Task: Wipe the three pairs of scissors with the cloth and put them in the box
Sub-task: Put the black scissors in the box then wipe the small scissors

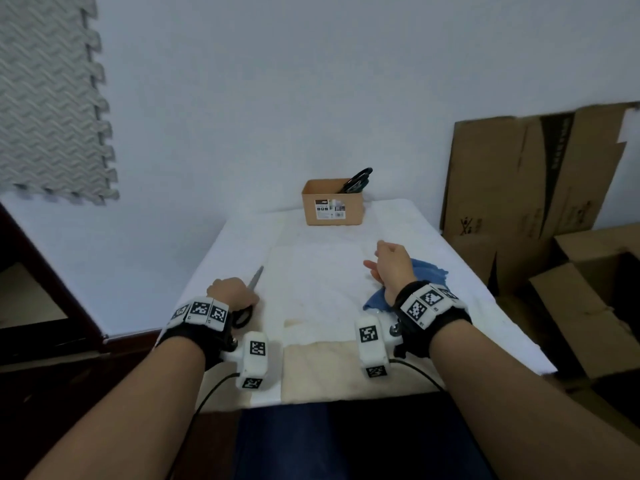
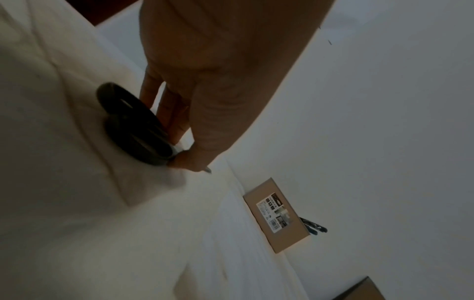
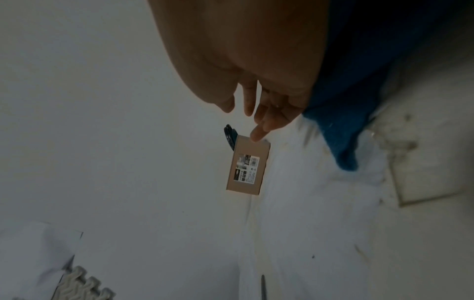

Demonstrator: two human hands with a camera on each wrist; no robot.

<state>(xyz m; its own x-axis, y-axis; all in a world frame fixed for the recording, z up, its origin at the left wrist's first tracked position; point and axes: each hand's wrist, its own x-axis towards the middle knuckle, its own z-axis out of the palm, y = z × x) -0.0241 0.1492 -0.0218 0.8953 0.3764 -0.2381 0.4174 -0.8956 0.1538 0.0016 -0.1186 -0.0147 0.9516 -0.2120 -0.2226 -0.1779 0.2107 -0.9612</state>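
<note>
Scissors (image 1: 250, 295) lie on the white-covered table (image 1: 322, 282) at its left edge, and your left hand (image 1: 231, 292) pinches them by the black handles. Your right hand (image 1: 391, 268) hovers, fingers relaxed and empty, above the blue cloth (image 1: 427, 271). Two pairs (image 1: 356, 181) already stand in the box (image 1: 332, 206).

Makeshift storage room: flattened cardboard boxes (image 1: 533, 174), foam mat (image 1: 52, 98) on wall.

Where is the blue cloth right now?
In the head view the blue cloth lies crumpled on the white table, right of centre, partly under the right hand, across from the scissors at the left hand.
</note>
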